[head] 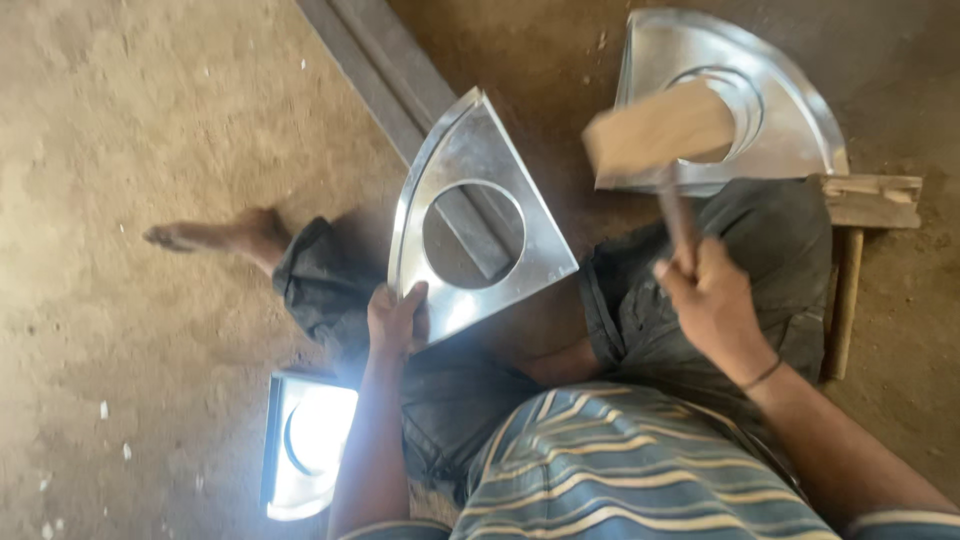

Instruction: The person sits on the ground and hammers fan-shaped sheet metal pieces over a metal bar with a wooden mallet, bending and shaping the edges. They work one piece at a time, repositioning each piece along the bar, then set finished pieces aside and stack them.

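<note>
Shiny metal sheet with a round hole is pinched at its lower corner by the left hand, tilted above the iron bar. A wooden mallet is gripped, raised, by the right hand; hammering seems in hand, and a well-aimed blow on the edge is probably needed.

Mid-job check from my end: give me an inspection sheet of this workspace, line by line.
Surface: bare dirt floor; the person sits on it, one bare foot stretched out.
Job's things: shiny sheet-metal piece, wedge-shaped with a round hole, lying over a grey metal rail; wooden mallet, raised and blurred.
Clutter: similar metal piece beyond the mallet; another glaring by the left arm; wooden block and stick.
Grippers: left hand grips the wedge's lower corner; right hand grips the mallet handle.
Cables: nothing seen.
Surroundings: nothing seen beyond the floor.
</note>
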### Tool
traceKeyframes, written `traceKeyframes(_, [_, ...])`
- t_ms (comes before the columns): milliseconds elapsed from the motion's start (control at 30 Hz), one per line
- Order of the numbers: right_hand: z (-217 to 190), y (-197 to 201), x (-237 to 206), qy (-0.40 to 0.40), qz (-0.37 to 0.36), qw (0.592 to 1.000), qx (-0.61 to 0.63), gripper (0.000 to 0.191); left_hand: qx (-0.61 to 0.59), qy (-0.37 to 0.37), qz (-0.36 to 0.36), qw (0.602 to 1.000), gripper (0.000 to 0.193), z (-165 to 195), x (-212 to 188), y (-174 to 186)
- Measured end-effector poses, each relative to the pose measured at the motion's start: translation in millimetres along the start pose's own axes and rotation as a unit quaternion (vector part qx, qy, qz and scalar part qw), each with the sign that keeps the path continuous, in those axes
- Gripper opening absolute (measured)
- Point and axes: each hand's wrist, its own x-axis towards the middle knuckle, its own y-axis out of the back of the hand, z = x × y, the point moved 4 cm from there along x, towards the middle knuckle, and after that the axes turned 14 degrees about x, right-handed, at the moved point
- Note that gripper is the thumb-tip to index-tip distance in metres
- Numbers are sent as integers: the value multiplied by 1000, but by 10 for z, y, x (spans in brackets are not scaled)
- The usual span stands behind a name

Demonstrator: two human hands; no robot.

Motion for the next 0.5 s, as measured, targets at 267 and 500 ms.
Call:
traceKeyframes(267, [-25, -188, 241, 86, -61, 993, -58, 26, -106, -1, -23, 994, 29, 9, -176, -3])
traceKeyframes(500, [59, -347, 441, 66, -74, 995, 1, 28, -10, -15, -27, 999, 27, -18, -321, 28])
